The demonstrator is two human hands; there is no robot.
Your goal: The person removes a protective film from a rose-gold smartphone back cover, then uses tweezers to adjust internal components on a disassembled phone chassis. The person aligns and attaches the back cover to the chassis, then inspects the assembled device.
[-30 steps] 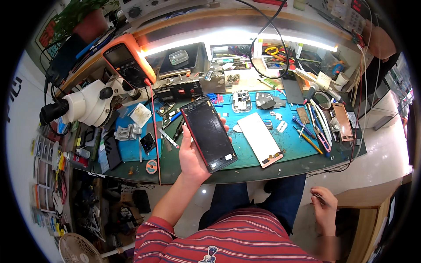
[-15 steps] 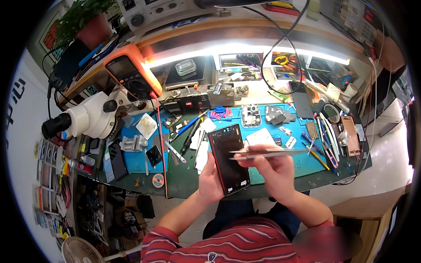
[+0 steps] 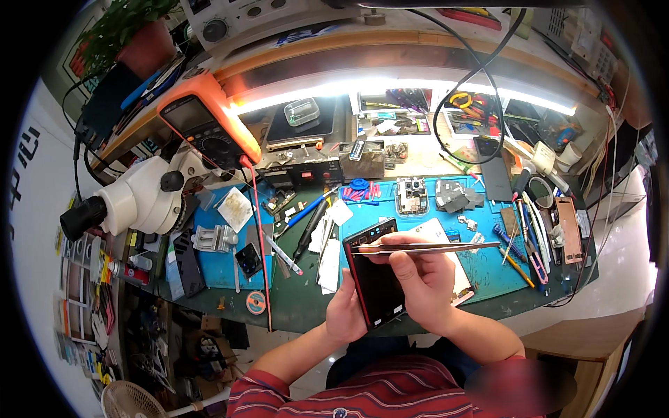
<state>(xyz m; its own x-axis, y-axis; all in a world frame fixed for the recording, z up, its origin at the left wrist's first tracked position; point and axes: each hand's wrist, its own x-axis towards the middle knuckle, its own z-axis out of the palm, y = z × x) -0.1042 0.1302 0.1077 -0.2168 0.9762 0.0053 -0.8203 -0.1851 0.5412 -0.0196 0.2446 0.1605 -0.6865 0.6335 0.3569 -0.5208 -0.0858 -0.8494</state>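
The right hand (image 3: 426, 280), pinching tweezers (image 3: 456, 246), has shifted them toward the ten-o'clock edge of the phone frame (image 3: 378, 289) the left hand (image 3: 346, 311) grasps, seemingly moving work there.

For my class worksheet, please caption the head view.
Left fingers hold a black, rectangular, red-edged phone panel; right fingers hold slim metal tweezers over it.

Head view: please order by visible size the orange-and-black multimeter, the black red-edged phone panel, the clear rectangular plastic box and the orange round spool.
1. Multimeter and phone panel: too close to rank; the right hand partly covers the phone panel.
2. Plastic box
3. Orange spool
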